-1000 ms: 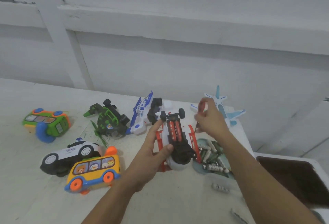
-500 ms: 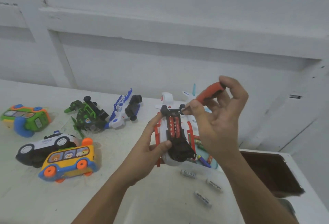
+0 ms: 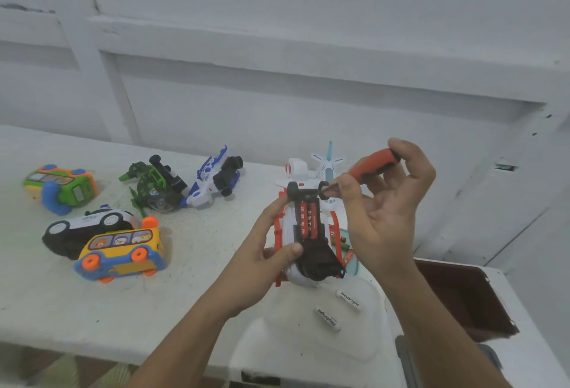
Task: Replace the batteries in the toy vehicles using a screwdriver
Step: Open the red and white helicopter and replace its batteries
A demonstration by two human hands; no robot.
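Note:
My left hand grips an upturned white and red toy vehicle above the table. Its battery bay lies uncovered with two red batteries inside. My right hand holds a screwdriver by its orange and black handle. The dark tip points down left at the toy's wheel axle end, near the far end of the bay. Two white loose batteries lie on a clear plastic lid just below the toy.
On the white table lie a green toy car, a black and white police car, a yellow bus, a green and black vehicle and a blue and white one. A white toy plane sits behind. A dark brown tray is at right.
My right hand came up from the tray of batteries with the screwdriver and brought its tip to the toy's far end. The left hand has kept hold of the toy.

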